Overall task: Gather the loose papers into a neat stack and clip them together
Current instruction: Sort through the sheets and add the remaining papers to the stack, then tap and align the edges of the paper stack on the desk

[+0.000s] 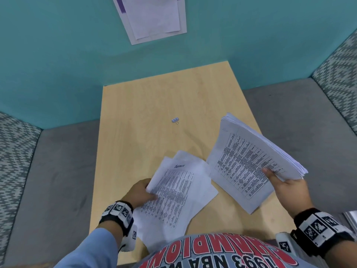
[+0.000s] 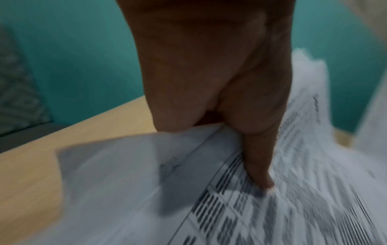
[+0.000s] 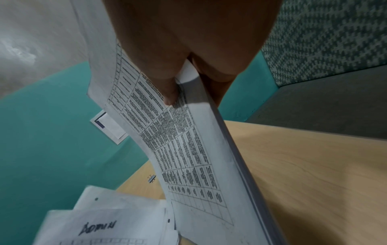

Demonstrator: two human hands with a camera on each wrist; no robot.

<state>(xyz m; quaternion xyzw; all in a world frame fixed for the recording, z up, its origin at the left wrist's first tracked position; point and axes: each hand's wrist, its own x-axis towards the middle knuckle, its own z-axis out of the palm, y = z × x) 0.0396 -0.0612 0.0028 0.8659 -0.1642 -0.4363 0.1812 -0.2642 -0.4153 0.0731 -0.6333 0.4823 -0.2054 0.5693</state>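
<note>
My right hand (image 1: 286, 182) holds a thick stack of printed papers (image 1: 249, 165) lifted off the wooden table (image 1: 154, 105), thumb on top, fingers beneath; the right wrist view shows that stack (image 3: 188, 149) edge-on in the grip. My left hand (image 1: 141, 190) grips the left edge of a few loose printed sheets (image 1: 179, 192) that are fanned out near the table's front. In the blurred left wrist view, its thumb (image 2: 259, 165) presses on the top loose sheet (image 2: 272, 207). A small binder clip (image 1: 175, 120) lies alone mid-table, also visible in the right wrist view as a binder clip (image 3: 151, 178).
A teal wall (image 1: 58, 64) backs the table, with a paper notice (image 1: 152, 16) pinned to it. Grey upholstered benches (image 1: 58, 171) with patterned backs flank the table on both sides. My printed shirt (image 1: 212, 254) is at the table's front edge.
</note>
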